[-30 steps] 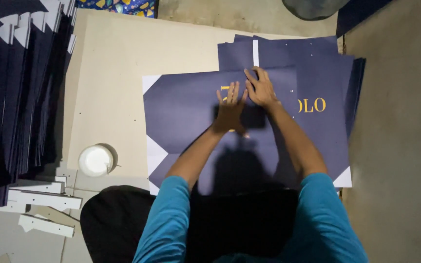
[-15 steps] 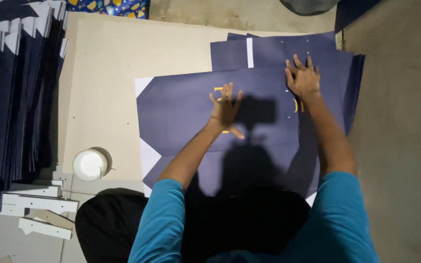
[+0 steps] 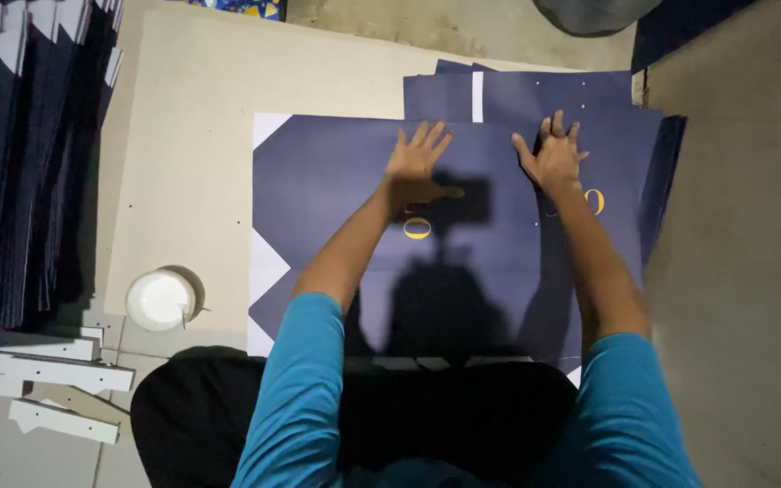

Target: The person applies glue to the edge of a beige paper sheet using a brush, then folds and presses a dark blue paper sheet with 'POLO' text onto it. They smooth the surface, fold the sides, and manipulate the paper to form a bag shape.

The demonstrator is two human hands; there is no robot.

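At the far left I see a stack of dark sheets (image 3: 11, 163) standing on edge, with white card strips (image 3: 51, 372) below it and a round white tub (image 3: 160, 300) just beside the cardboard mat (image 3: 183, 163). On that mat lies the big navy sheet (image 3: 318, 181), flat, with white corners showing at its left edge and gold print near the middle. My left hand (image 3: 416, 163) rests palm down on the sheet near its upper edge, fingers (image 3: 436, 137) spread and gripping nothing. My right hand (image 3: 553, 158) presses flat a little further right, fingers open too, on the same sheet. More navy sheets (image 3: 607, 90) lie underneath, sticking out at the top right.
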